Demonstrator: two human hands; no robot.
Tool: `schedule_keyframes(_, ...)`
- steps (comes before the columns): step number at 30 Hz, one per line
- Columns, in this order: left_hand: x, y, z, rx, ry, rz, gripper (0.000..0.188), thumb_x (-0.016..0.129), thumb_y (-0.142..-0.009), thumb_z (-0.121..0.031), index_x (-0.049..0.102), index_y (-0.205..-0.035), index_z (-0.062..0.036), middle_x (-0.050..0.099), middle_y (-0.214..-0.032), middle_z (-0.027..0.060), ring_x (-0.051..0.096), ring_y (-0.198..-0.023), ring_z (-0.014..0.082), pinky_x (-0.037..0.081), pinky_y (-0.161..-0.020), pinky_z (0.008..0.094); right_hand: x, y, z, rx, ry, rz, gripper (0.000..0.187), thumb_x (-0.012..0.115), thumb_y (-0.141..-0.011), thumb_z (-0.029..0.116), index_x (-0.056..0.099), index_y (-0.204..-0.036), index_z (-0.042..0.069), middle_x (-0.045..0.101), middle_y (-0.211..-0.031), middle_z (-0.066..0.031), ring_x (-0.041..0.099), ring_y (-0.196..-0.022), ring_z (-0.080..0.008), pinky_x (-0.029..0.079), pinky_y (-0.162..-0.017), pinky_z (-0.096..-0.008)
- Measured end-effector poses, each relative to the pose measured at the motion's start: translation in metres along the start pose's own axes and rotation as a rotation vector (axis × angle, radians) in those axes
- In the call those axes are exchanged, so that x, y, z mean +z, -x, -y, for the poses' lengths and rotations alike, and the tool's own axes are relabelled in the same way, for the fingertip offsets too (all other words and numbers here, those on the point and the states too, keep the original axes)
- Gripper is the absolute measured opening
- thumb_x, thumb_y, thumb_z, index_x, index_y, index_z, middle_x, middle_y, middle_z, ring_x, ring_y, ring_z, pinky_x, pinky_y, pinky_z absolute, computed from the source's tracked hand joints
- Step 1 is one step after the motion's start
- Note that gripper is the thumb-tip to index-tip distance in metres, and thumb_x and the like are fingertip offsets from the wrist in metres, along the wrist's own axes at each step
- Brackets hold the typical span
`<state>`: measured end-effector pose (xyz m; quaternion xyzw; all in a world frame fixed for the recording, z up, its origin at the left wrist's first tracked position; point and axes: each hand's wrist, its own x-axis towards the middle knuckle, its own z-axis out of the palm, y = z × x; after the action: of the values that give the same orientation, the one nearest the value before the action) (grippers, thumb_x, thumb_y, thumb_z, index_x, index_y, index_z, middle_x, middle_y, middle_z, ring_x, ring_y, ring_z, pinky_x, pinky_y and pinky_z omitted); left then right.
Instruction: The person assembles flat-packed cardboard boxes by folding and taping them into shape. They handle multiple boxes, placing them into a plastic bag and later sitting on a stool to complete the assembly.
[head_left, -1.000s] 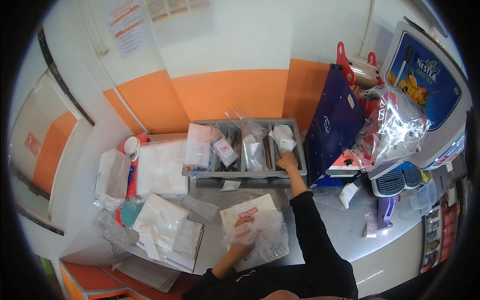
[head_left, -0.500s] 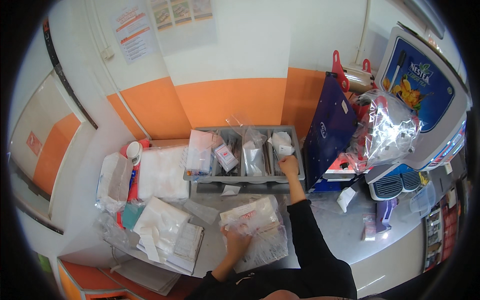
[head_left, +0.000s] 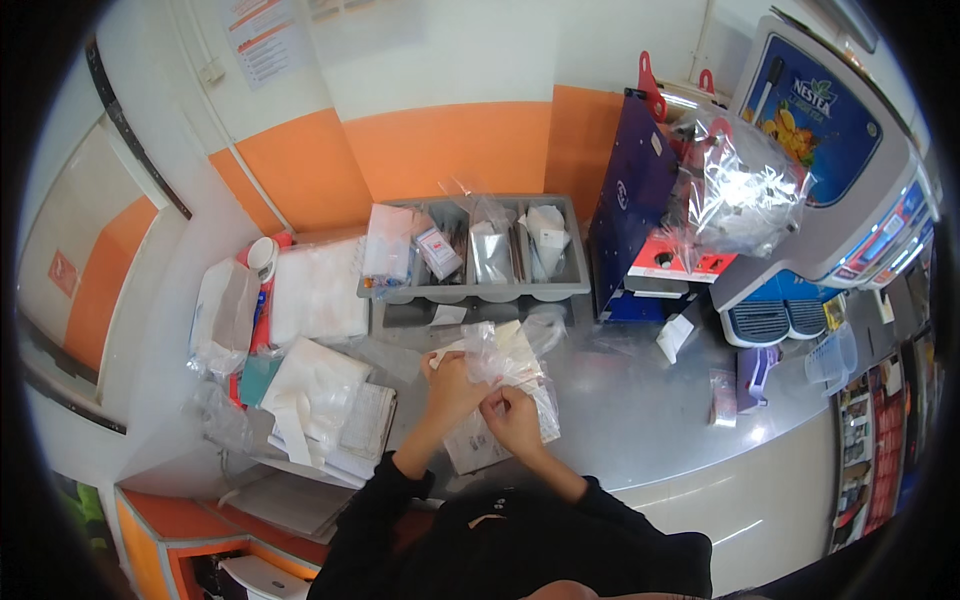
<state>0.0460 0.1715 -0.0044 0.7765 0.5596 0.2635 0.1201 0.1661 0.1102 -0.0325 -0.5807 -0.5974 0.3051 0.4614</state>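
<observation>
A stack of pale paper packs (head_left: 522, 352) lies on the counter in front of me, partly wrapped in a clear plastic bag (head_left: 483, 345). My left hand (head_left: 455, 388) is closed on the bag's loose plastic at the stack's left side. Close beside it, my right hand (head_left: 514, 418) has its fingers pinched together over the near part of the stack. Whatever sits between those right fingertips is too small to tell. Part of the stack is hidden beneath both hands.
Behind the stack stands a grey divided tray (head_left: 470, 292) with packets and wrapped items. Papers and a notebook (head_left: 368, 420) lie left. A blue machine (head_left: 625, 215) and a drink dispenser (head_left: 840, 170) stand right, with a purple device (head_left: 755, 378) near the counter's edge.
My right hand has left the grey tray and come back to the stack, beside my left hand. The stack's plastic is shifted and bunched upward. The whole view has tilted downward.
</observation>
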Motion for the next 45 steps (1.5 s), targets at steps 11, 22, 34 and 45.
schedule_keyframes(11,0.045,0.055,-0.005,-0.295,0.699,-0.358,0.022,0.068,-0.077,-0.008,0.064,-0.095,0.0044,0.066,-0.087,0.0111,0.06,-0.079,0.0178,0.046,-0.07,0.0326,0.024,0.005,-0.016,-0.234,0.275,-0.258,0.013,0.069,-0.07,0.01,0.057,-0.073,0.005,0.059,-0.072,-0.0076,0.055,-0.065,-0.0293,0.039,-0.066,-0.0387)
schedule_keyframes(22,0.025,0.027,0.04,-0.544,1.224,0.106,0.028,0.067,-0.078,-0.01,0.061,-0.104,-0.0007,0.065,-0.092,0.0052,0.061,-0.078,0.0135,0.049,-0.071,0.0256,0.008,-0.008,-0.001,0.074,-0.289,-0.106,0.011,0.067,-0.082,0.009,0.064,-0.087,-0.001,0.066,-0.078,-0.0072,0.058,-0.054,-0.0092,0.042,-0.047,-0.0229)
schedule_keyframes(34,0.022,0.027,0.031,-0.565,1.19,0.189,0.029,0.066,-0.083,-0.015,0.057,-0.108,-0.0049,0.062,-0.095,0.0037,0.059,-0.081,0.012,0.048,-0.07,0.0269,0.024,-0.01,-0.026,0.242,-0.764,-0.159,0.01,0.061,-0.086,0.002,0.063,-0.093,-0.005,0.068,-0.085,-0.0093,0.067,-0.074,-0.0134,0.053,-0.066,-0.0228)
schedule_keyframes(45,0.032,0.028,0.037,-0.491,1.128,0.135,0.022,0.067,-0.08,-0.016,0.063,-0.097,-0.0022,0.064,-0.086,0.0035,0.06,-0.07,0.0102,0.049,-0.06,0.0241,0.029,-0.008,-0.033,0.292,-0.835,-0.18,0.015,0.061,-0.088,0.006,0.064,-0.097,-0.006,0.068,-0.086,-0.0091,0.066,-0.074,-0.0126,0.052,-0.068,-0.0228)
